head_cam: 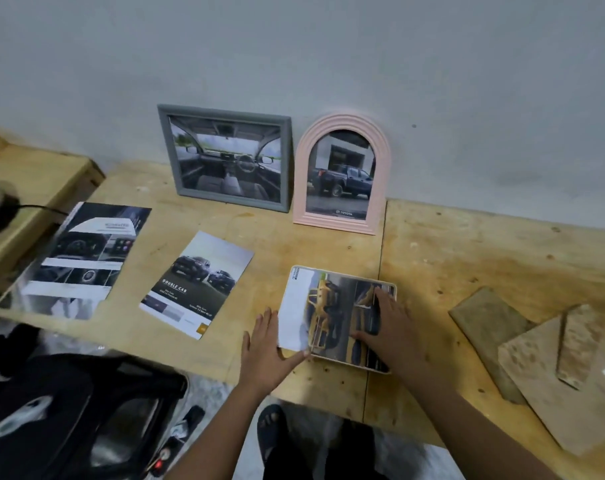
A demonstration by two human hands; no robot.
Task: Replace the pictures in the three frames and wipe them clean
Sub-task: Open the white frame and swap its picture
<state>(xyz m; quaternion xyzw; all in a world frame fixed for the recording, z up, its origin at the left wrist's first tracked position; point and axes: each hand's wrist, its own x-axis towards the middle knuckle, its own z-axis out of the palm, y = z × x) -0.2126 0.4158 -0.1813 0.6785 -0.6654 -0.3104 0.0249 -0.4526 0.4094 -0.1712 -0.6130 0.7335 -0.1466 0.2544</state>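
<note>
A white frame (391, 284) lies flat on the wooden table (467, 258), with a picture of yellow trucks (332, 313) laid over it. My left hand (264, 351) touches the picture's left edge, fingers straight and thumb at its near corner. My right hand (386, 327) presses flat on the picture's right side. A grey frame (225, 157) with a car-interior photo and a pink arched frame (342, 174) with a dark pickup photo lean against the wall behind. Two loose brochure sheets lie to the left: a "Double Cab" page (197, 285) and a larger interior page (79, 261).
Folded brownish cloths (550, 362) lie on the table at right. A black chair (69, 410) stands low left, near the table's front edge. A second wooden surface (27, 181) with a dark object and cable sits at far left. My sandalled foot shows under the table.
</note>
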